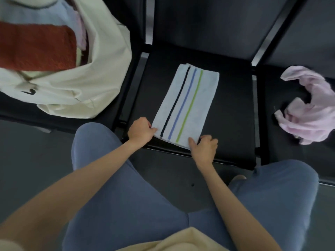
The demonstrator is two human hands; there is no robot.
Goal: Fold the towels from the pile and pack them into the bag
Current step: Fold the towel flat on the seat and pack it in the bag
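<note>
A white towel [188, 104] with a black, a blue and a green stripe lies flat as a long folded strip on the middle black seat [233, 124]. My left hand [140, 132] pinches its near left corner. My right hand [204, 146] grips the near right corner, fingers curled at the edge. A cream cloth bag [101, 69] stands open on the left seat, with a folded red towel [36, 49] and pale blue and pink towels inside. A crumpled pink towel [311, 105] lies on the right seat.
Three black seats stand in a row with metal bars between them. My knees in blue trousers [126, 196] are close to the middle seat's front edge. The floor below is dark grey.
</note>
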